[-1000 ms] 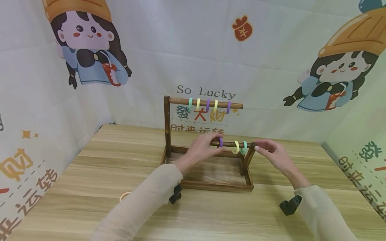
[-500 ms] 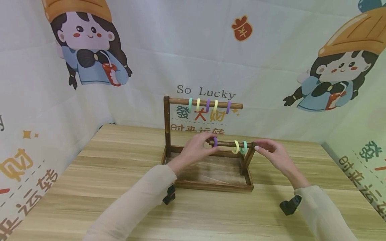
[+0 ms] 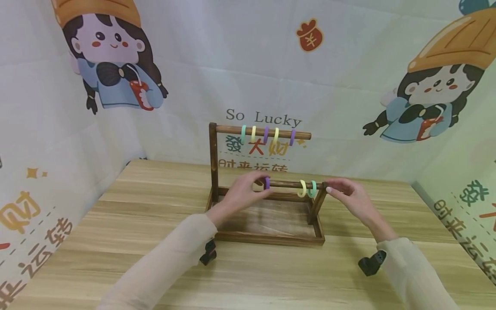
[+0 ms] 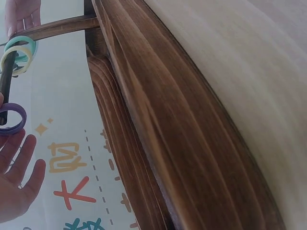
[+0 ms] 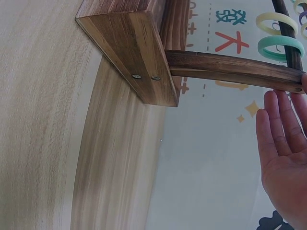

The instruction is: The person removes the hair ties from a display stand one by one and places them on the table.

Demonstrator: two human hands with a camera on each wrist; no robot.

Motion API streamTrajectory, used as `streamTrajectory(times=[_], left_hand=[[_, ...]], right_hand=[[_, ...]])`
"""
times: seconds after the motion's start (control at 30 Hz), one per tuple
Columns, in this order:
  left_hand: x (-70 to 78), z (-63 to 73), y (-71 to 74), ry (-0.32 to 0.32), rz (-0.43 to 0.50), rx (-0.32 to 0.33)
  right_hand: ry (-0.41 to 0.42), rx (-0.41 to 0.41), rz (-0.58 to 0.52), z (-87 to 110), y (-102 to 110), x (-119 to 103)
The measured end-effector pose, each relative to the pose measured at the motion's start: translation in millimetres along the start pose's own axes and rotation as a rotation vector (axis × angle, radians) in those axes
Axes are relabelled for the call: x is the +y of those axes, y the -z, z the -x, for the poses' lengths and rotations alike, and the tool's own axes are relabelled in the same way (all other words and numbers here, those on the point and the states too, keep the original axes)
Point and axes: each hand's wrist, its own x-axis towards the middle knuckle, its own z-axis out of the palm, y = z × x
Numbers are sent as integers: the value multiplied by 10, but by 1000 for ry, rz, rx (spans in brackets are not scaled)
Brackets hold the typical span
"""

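My left hand point(image 3: 242, 191) pinches a purple ring point(image 3: 267, 184) between thumb and fingers at the free left tip of the rack's lower rod point(image 3: 286, 184). In the left wrist view the purple ring point(image 4: 19, 112) encircles or overlaps that tip. A yellow ring point(image 3: 302, 188) and a mint-green ring point(image 3: 312, 188) hang side by side near the rod's right end. My right hand point(image 3: 350, 196) holds the top of the short post point(image 3: 317, 206) there, thumb in front. In the right wrist view its fingers point(image 5: 280, 124) are fairly straight against the post point(image 5: 230, 69).
The dark wooden rack has a shallow tray base point(image 3: 271, 239) on the wood-grain table point(image 3: 279, 280). Its upper rod point(image 3: 228, 129), on a tall left post point(image 3: 214, 163), carries several mint, yellow and purple rings. A printed cloth point(image 3: 193, 64) hangs behind.
My left hand has slid the purple ring leftward along the lower rod to its tip. The right hand stays on the post. An orange ring on the table has gone out of sight behind my left sleeve.
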Motion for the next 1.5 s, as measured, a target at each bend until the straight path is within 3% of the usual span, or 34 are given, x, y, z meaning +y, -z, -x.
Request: streamTrajectory(times=[0.37, 0.6, 0.93, 1.27, 1.5], left_hand=[[-88, 91, 58, 34, 106, -7], [-129, 171, 85, -8, 112, -8], [-148, 294, 148, -6, 195, -16], [-113, 397, 210, -23, 183, -53], [-114, 493, 246, -99, 138, -58]], right_hand=[[-1, -5, -15, -1, 0, 1], [0, -2, -5, -9, -5, 16], [-2, 1, -3, -12, -5, 26], [-14, -1, -19, -9, -3, 27], [-15, 0, -15, -12, -5, 25]])
